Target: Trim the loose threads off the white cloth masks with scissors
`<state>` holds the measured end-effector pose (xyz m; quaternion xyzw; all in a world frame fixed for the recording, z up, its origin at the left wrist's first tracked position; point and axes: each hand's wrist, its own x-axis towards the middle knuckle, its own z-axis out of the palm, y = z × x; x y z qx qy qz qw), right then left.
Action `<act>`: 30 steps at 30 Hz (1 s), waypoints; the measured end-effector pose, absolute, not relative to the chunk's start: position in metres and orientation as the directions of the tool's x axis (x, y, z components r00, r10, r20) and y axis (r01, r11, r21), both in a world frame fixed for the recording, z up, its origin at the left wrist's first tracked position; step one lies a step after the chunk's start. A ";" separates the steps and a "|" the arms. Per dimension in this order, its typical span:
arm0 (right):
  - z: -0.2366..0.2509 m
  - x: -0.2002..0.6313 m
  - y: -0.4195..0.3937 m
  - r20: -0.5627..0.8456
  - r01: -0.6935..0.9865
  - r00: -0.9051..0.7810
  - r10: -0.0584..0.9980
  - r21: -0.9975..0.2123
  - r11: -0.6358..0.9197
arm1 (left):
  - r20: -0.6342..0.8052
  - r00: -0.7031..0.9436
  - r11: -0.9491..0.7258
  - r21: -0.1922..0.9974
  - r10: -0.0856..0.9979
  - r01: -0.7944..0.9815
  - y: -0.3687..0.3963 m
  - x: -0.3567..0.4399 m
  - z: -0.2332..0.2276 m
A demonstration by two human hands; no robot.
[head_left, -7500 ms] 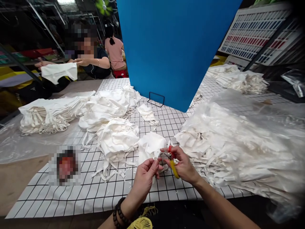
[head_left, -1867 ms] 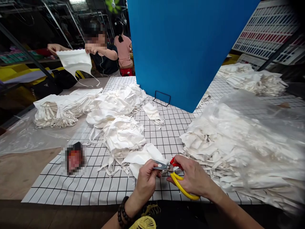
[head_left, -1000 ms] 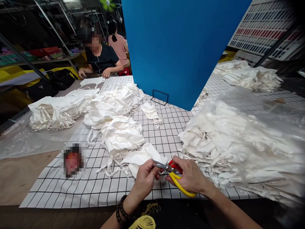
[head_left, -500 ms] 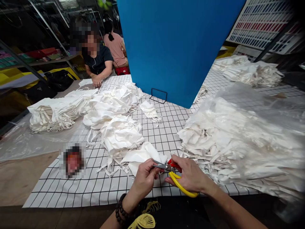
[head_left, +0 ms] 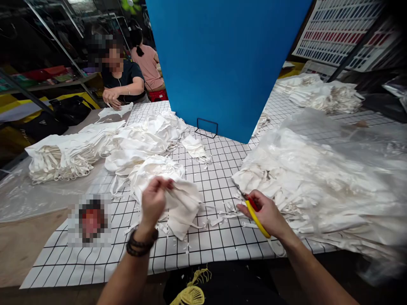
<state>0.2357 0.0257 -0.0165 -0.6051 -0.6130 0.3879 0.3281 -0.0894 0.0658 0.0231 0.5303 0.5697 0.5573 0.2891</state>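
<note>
My left hand (head_left: 154, 199), slightly blurred, is closed on the edge of a white cloth piece (head_left: 184, 203) with thin straps. The cloth hangs from it just above the checked table, in front of a heap of similar white pieces (head_left: 157, 167). In my right hand (head_left: 265, 210) are scissors (head_left: 256, 216) with one yellow and one red handle, their blades pointing up and left towards the pile at the right. Small white scraps and strap ends (head_left: 222, 217) lie on the table between my hands.
A large pile of white cloth under clear plastic (head_left: 318, 178) fills the right. A tall blue board (head_left: 222, 63) stands at the back on a wire stand. Neatly stacked white pieces (head_left: 63, 152) lie left. Across the table a co-worker (head_left: 122, 82) handles white cloth.
My left hand has moved left and up, lifting the white cloth away from the scissors. My right hand has shifted right with the scissors. The co-worker's hands have lifted a little over a cloth piece.
</note>
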 end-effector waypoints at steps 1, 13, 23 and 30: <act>-0.019 0.244 0.027 -0.064 0.487 0.020 0.998 -0.871 -0.066 | 0.354 -0.334 -0.221 0.900 0.873 0.376 0.083 -0.107 0.034; -0.063 0.231 0.021 0.004 0.758 0.077 0.997 -0.650 -0.056 | -0.141 0.421 -0.202 0.716 0.896 0.669 0.086 -0.017 -0.004; -0.047 0.235 -0.023 -0.012 0.436 0.275 0.961 -0.889 -0.136 | -0.052 0.409 -0.178 0.846 0.911 0.504 0.115 0.075 -0.048; -0.054 0.285 -0.029 -0.004 0.195 0.512 0.859 -0.973 -0.120 | 0.023 0.299 -0.098 0.967 0.954 0.237 0.136 0.117 -0.040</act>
